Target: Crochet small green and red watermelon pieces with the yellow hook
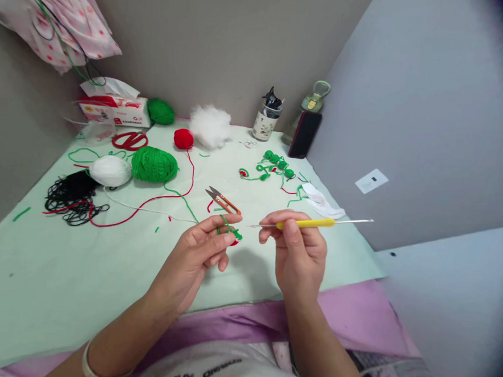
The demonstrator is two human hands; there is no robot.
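My left hand pinches a small green and red crochet piece between thumb and fingers, with green yarn running over the index finger. In my right hand is a crochet hook with a yellow handle and thin metal ends. Its left tip points at the crochet piece, a short gap apart from it. Just beyond the left fingertips lie thread snips with orange handles. A green yarn ball sits farther back, its strand leading toward my left hand.
Around the table are a white yarn ball, a red yarn ball, black yarn, red scissors, white stuffing and small green crochet pieces. A phone leans by a bottle near the right wall.
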